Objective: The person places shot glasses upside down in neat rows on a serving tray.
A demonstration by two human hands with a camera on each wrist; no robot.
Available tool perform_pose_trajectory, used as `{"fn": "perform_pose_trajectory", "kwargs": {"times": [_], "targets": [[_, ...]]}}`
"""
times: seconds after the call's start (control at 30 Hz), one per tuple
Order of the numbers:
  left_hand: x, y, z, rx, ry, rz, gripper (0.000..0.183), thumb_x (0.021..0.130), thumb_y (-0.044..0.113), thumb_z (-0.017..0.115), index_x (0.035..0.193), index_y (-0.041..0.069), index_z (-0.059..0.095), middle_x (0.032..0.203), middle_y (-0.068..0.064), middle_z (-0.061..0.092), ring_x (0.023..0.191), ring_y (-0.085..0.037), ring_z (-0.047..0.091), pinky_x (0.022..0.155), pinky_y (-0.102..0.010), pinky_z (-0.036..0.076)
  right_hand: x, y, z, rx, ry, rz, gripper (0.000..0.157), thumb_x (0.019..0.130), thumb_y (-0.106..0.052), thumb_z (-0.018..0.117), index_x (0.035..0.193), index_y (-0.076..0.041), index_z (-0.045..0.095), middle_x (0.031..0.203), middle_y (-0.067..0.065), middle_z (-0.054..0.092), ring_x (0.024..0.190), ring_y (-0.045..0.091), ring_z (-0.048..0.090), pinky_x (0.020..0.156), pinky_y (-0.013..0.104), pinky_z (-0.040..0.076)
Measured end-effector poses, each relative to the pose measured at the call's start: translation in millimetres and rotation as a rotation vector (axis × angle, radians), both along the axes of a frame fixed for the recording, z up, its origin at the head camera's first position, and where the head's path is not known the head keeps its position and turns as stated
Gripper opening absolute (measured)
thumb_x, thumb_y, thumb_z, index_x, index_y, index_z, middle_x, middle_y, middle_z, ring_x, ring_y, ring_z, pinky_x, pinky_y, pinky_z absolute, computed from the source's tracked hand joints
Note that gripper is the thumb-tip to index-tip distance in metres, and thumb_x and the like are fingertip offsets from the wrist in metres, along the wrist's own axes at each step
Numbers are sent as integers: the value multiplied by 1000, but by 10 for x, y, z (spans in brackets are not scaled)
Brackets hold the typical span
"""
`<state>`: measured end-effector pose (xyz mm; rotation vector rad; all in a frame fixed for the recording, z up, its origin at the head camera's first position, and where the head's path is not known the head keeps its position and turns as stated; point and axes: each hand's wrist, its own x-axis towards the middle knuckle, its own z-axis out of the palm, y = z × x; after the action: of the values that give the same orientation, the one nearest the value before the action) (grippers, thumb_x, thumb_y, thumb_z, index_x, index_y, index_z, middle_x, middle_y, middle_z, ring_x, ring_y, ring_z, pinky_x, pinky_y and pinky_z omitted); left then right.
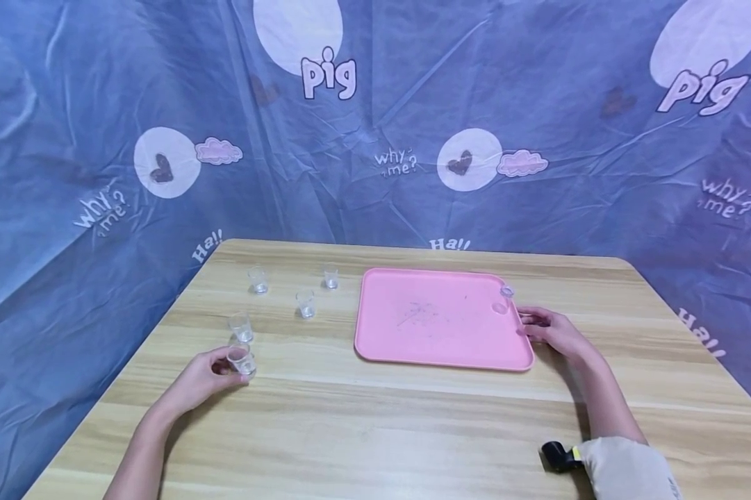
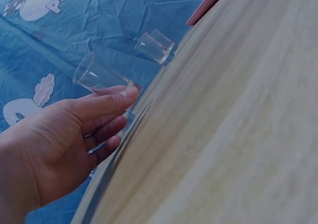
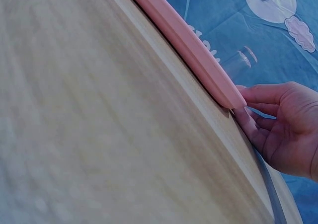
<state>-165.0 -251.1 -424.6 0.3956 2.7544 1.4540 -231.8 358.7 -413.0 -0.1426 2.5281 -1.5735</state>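
Observation:
In the head view my left hand (image 1: 203, 378) holds a small clear shot glass (image 1: 242, 362) low by its base, mouth up. Thumb and fingers pinch it near the bottom in the left wrist view. Just behind it stands another shot glass (image 1: 241, 328). At the right, my right hand (image 1: 556, 332) grips the right edge of a pink tray (image 1: 438, 317), fingertips at the rim. One shot glass (image 1: 504, 298) stands upside down inside that edge, near the fingers.
More shot glasses stand upright left of the tray: one (image 1: 258, 281) at the far left, one (image 1: 331, 276) near the back, one (image 1: 306, 305) between. A black object (image 1: 559, 456) lies by the right sleeve. Blue printed cloth (image 1: 375, 139) hangs behind the wooden table (image 1: 375, 430).

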Motion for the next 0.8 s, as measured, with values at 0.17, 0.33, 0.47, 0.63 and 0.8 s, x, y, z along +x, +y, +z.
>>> {"fn": "perform_pose_trajectory", "kwargs": {"times": [0.17, 0.33, 0.47, 0.63, 0.8], "targets": [[-22, 93, 71, 20, 2, -26, 42, 73, 4, 75, 109, -9, 59, 89, -9, 62, 73, -13, 55, 64, -24, 47, -4, 1, -8, -4, 13, -7, 53, 91, -8, 57, 133, 14, 33, 107, 22, 53, 80, 7, 56, 69, 22, 49], [-59, 228, 176, 3, 15, -54, 41, 74, 5, 74, 110, -6, 60, 89, -8, 62, 74, -17, 56, 65, -26, 48, 7, 3, -13, -10, 23, -9, 52, 91, -6, 56, 132, 16, 33, 106, 22, 53, 79, 6, 56, 69, 22, 49], [-102, 357, 260, -8, 30, -81, 38, 74, 7, 74, 109, -2, 62, 88, -4, 61, 76, -20, 55, 66, -27, 47, 5, 11, -21, -23, 31, -7, 52, 90, -6, 56, 131, 17, 33, 104, 21, 54, 80, 5, 56, 69, 22, 49], [-172, 498, 336, -31, 86, -131, 31, 74, 3, 74, 102, -2, 64, 82, 0, 59, 75, -17, 53, 64, -26, 46, -8, 15, -38, -26, 32, -2, 53, 90, -6, 58, 131, 16, 34, 104, 21, 53, 80, 6, 56, 69, 22, 49], [-246, 632, 384, -56, 117, -184, 29, 74, 2, 73, 102, 0, 64, 83, 2, 61, 75, -17, 54, 65, -27, 46, -17, 10, -47, -12, 29, 0, 53, 90, -6, 57, 132, 16, 33, 106, 22, 53, 81, 6, 56, 69, 22, 49]]}}
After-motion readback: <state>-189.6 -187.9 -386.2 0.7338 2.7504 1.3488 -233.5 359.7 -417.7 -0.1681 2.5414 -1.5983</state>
